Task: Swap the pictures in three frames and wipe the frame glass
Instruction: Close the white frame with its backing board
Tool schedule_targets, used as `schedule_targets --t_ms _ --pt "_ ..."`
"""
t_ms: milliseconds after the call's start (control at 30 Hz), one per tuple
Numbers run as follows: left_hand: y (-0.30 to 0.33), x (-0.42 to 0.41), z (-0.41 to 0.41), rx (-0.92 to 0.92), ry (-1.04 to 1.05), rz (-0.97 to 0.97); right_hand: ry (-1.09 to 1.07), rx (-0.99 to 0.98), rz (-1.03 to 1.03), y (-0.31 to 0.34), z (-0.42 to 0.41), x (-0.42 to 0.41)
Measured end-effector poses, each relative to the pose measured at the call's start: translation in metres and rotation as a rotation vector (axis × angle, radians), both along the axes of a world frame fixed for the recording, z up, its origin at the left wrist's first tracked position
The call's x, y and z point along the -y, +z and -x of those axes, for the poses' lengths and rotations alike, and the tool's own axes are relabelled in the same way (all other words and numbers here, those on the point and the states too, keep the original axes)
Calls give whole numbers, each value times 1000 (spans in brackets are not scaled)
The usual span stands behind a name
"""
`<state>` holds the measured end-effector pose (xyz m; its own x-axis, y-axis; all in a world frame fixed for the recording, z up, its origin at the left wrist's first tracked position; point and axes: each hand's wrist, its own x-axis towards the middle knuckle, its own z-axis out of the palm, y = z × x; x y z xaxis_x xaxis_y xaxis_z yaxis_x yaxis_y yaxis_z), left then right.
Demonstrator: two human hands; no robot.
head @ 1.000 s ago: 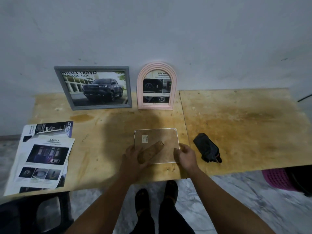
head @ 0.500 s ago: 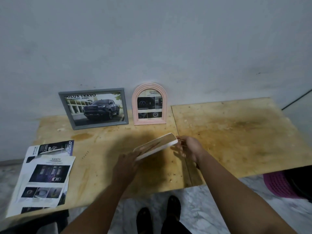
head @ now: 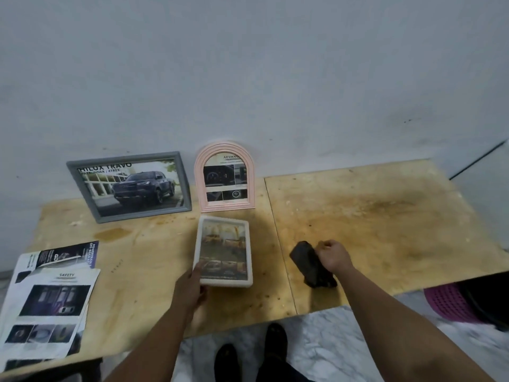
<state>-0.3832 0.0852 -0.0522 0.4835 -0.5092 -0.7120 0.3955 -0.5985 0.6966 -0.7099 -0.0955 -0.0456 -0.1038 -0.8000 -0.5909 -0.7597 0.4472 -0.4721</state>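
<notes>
Pale wall behind stained plywood table (head: 385, 216); left hand (head: 190, 288) grips the white rectangular picture frame (head: 224, 256) by its near corner, glass up at table centre, right hand (head: 332, 256) closes on the dark crumpled cloth (head: 311, 264) — best to brace frame firmly and wipe edge to edge.

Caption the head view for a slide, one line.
Left hand holds the white frame face up over the table while the right hand grasps the dark cloth.

White frame (head: 223, 252) in left hand (head: 190, 288)
</notes>
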Motion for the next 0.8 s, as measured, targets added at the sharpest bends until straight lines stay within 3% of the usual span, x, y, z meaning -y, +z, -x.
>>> schedule_targets --t_ms 167,367,467,600,800 --pt "-31 -9 -2 -99 -13 -66 166 -155 -78 -29 2 4" --pt "-57 -17 1 103 -95 -217 134 -105 -52 -31 -7 0" --pt "-59 -17 6 260 -185 -269 -11 108 -155 -32 -3 6" --pt "-53 -13 17 370 -205 -325 -486 672 -445 -15 2 8" --pt "-34 -7 31 340 -243 -314 -500 1066 -596 3 1 15"
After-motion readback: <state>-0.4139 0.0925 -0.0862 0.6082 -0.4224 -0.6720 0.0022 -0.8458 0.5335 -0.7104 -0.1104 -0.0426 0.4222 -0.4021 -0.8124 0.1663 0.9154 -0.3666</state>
